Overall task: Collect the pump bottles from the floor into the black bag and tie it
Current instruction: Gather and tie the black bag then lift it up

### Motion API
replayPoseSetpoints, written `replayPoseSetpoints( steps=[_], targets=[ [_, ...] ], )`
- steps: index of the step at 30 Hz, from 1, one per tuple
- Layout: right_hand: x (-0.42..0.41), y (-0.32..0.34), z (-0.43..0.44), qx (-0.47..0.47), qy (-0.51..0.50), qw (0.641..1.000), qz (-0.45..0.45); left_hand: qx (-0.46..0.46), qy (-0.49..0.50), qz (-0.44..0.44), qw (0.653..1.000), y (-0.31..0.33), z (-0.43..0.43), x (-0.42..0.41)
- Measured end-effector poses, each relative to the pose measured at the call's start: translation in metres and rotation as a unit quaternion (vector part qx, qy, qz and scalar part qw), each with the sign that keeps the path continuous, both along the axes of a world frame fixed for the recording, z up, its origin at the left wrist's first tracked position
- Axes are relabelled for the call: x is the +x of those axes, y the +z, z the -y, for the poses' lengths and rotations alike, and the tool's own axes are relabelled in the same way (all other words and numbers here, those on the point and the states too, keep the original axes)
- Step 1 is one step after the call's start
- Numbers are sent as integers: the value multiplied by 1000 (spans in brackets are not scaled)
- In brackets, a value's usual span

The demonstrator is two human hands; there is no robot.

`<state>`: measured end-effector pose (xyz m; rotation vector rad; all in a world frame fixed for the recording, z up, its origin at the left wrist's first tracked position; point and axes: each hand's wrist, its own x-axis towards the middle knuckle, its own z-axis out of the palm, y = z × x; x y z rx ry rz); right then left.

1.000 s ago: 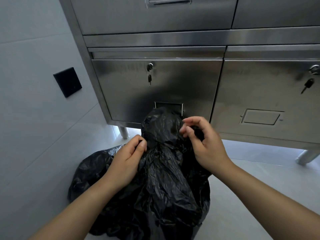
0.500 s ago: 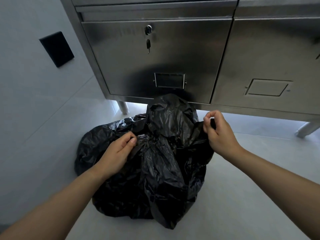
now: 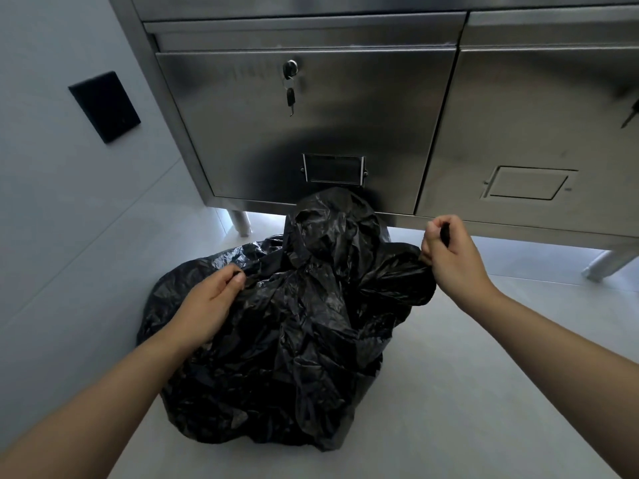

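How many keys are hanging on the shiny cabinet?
2. One key hangs below the lock on the left door; another key hangs on the right door at the picture's edge. More may be hidden.

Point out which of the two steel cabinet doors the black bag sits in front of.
The left door, with the key hanging top centre; the bag covers its lower edge. The right door stands clear.
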<state>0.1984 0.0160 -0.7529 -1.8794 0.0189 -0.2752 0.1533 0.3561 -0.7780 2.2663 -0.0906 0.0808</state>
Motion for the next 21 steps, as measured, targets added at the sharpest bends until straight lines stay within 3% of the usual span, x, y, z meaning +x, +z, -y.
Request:
replayPoseSetpoints(
  steps=[3, 5, 7, 9, 11, 16, 19, 21],
  targets=[
    [4, 21, -8, 187, 46, 977, -88, 9, 14, 6, 1000, 18, 2, 9],
    [6, 37, -13, 343, 102, 925, -128, 10, 42, 11, 999, 35, 7, 15],
    [4, 50, -17, 402, 152, 888, -165, -8, 56, -14, 998, 50, 14, 18],
    [0, 55, -24, 385, 174, 887, -186, -57, 59, -51, 995, 61, 22, 16],
    [-1, 55, -31, 372, 164, 894, -187, -27, 21, -51, 998, 68, 25, 10],
    [-13, 45, -51, 241, 209, 944, -83, -15, -72, -9, 997, 71, 34, 0],
    [-22, 44, -68, 183, 235, 954, -46, -52, -34, 47, 997, 72, 42, 3],
    [-23, 45, -74, 193, 226, 954, -40, -86, 38, 58, 994, 70, 47, 5]
  ],
)
